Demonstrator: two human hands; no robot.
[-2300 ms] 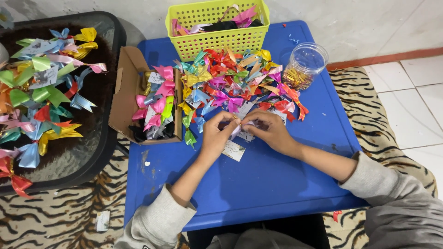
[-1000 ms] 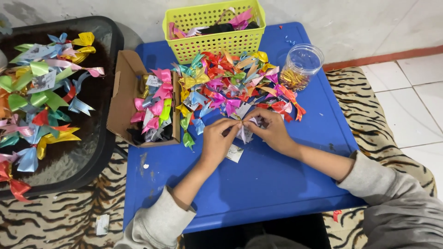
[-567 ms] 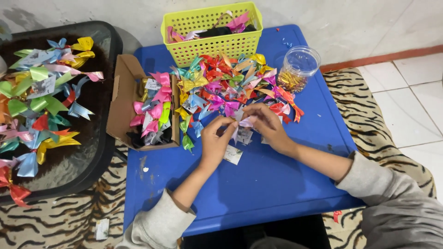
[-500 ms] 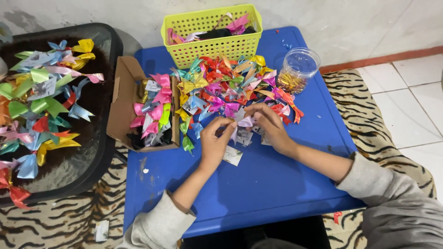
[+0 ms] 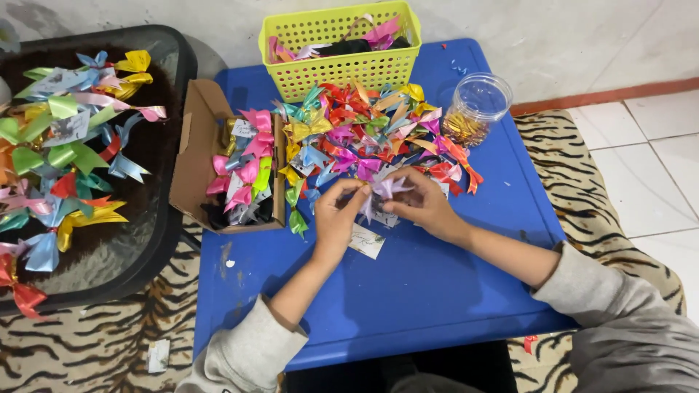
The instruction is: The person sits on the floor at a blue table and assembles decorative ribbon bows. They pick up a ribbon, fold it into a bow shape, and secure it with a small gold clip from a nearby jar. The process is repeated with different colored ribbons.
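My left hand (image 5: 337, 217) and my right hand (image 5: 424, 203) meet over a blue table (image 5: 408, 291), both pinching a pale lilac ribbon bow (image 5: 387, 191) with a small white card behind it. Just beyond my fingers lies a heap of shiny ribbon bows (image 5: 368, 131) in red, yellow, teal, pink and purple. A white tag (image 5: 366, 241) lies flat on the table under my left hand. Grey sleeves cover both forearms.
An open cardboard box (image 5: 195, 153) with pink and green bows stands at the left. A yellow-green basket (image 5: 338, 62) sits at the far edge, a clear plastic jar (image 5: 477, 109) at the right. A black glass table (image 5: 156, 218) holds more bows. Tiger-striped rug below.
My hands have shifted slightly toward the bow heap while working the lilac bow between the fingers. The view has drifted a little; everything else has stayed in place.
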